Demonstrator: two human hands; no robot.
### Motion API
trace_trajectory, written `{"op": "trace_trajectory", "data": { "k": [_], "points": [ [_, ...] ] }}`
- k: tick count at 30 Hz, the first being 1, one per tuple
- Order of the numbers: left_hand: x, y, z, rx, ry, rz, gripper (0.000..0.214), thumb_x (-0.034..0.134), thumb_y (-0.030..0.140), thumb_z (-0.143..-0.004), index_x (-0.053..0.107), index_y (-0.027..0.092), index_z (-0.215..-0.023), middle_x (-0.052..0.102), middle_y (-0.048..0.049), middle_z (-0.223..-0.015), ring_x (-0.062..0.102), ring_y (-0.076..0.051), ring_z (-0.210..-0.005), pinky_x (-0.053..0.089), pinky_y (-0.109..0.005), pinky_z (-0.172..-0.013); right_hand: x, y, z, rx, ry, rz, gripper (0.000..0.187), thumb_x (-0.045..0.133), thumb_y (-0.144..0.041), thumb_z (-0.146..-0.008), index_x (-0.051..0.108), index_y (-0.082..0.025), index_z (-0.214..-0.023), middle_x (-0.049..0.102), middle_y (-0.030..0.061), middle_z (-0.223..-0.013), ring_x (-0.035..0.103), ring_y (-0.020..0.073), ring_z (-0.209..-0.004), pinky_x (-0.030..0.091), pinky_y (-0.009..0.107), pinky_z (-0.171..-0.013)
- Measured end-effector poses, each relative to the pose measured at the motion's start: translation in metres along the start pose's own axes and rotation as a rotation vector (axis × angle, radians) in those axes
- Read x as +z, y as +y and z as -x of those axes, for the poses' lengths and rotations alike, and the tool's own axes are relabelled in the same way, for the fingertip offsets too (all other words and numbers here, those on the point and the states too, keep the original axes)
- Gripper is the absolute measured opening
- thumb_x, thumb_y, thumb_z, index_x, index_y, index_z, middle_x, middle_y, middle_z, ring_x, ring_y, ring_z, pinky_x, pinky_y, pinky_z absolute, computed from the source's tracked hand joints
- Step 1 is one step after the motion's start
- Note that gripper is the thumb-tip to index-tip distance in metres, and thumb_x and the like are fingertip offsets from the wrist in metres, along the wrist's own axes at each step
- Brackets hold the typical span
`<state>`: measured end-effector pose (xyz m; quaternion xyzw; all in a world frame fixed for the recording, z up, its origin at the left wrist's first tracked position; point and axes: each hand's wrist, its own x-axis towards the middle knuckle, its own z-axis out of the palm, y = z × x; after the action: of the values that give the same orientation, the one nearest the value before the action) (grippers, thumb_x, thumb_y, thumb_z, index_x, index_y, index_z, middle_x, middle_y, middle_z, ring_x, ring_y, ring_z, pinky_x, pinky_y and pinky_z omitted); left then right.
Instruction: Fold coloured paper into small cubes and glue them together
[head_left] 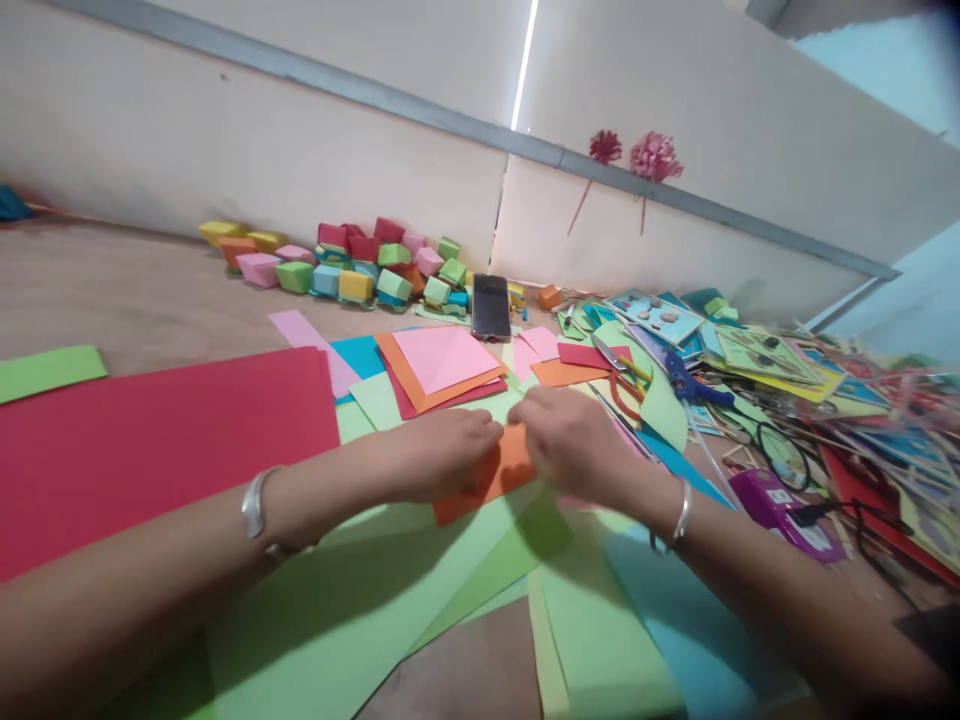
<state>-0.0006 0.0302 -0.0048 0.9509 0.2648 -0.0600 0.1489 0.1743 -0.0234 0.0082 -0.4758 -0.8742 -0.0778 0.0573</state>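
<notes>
An orange piece of paper point(504, 470) lies over green sheets point(360, 580), between my two hands. My left hand point(450, 450), fingers curled, grips its left part. On its right side my right hand point(562, 435) is closed with the fingertips pinched at the paper's upper edge. Both hands hide parts of the paper, and any fold under the fingers cannot be made out. Just beyond the hands sits a stack of square papers, with a pink square point(446, 358) on top of orange and red ones.
Large red sheets point(187, 440) lie at left. Small folded paper boxes point(356, 285) and a phone point(491, 306) line the wall. At right are scissors point(626, 380), a blue glue gun point(690, 385), a purple device point(786, 515) with cables, and piled paper scraps.
</notes>
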Motion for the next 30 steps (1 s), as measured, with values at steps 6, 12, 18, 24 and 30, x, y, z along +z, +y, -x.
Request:
{"op": "trace_trajectory", "data": {
  "k": [6, 12, 18, 24, 30],
  "points": [
    [0.028, 0.059, 0.009, -0.184, -0.111, -0.367, 0.025, 0.05, 0.001, -0.076, 0.072, 0.006, -0.086, 0.066, -0.0195, -0.079, 0.06, -0.029, -0.069, 0.042, -0.035, -0.054, 0.022, 0.046, -0.014, 0.024, -0.217, -0.086, 0.021, 0.054, -0.016, -0.095, 0.068, -0.017, -0.11, 0.067, 0.0086, -0.102, 0.058, 0.0166, -0.092, 0.037, 0.025, -0.072],
    [0.05, 0.082, 0.015, -0.221, -0.033, -0.683, 0.049, 0.047, -0.002, -0.081, 0.063, -0.005, -0.127, 0.063, -0.0377, -0.122, 0.068, -0.038, -0.091, 0.047, -0.034, -0.056, 0.03, 0.041, -0.012, 0.134, -0.219, -0.256, 0.01, 0.061, -0.016, -0.087, 0.071, -0.017, -0.088, 0.07, 0.0066, -0.091, 0.06, 0.0185, -0.087, 0.037, 0.026, -0.07],
    [0.042, 0.076, 0.018, -0.185, 0.038, -0.554, 0.029, 0.051, -0.001, -0.077, 0.076, 0.004, -0.092, 0.071, -0.0216, -0.086, 0.066, -0.031, -0.073, 0.043, -0.032, -0.052, 0.017, 0.06, -0.007, 0.249, -0.107, -0.396, 0.014, 0.059, -0.009, -0.081, 0.068, -0.017, -0.076, 0.069, 0.0018, -0.078, 0.058, 0.0138, -0.072, 0.037, 0.024, -0.065],
    [0.032, 0.048, 0.002, -0.266, 0.294, 0.065, 0.027, 0.064, 0.03, -0.087, 0.069, 0.014, -0.065, 0.067, -0.0109, -0.067, 0.063, -0.024, -0.065, 0.038, -0.028, -0.053, -0.009, 0.065, 0.016, 0.554, 0.149, -0.691, 0.009, 0.056, -0.013, -0.077, 0.059, -0.016, -0.069, 0.057, -0.0023, -0.061, 0.052, 0.0099, -0.055, 0.039, 0.021, -0.052],
    [0.028, 0.04, -0.011, -0.395, 0.53, 1.526, 0.028, 0.081, 0.041, -0.071, 0.07, 0.016, -0.074, 0.063, -0.0017, -0.064, 0.064, -0.018, -0.064, 0.052, -0.024, -0.058, 0.002, 0.028, 0.053, 0.812, 0.272, -1.334, 0.004, 0.06, -0.018, -0.072, 0.057, -0.017, -0.069, 0.056, -0.0064, -0.056, 0.052, 0.007, -0.045, 0.046, 0.018, -0.043]
  ]
}}
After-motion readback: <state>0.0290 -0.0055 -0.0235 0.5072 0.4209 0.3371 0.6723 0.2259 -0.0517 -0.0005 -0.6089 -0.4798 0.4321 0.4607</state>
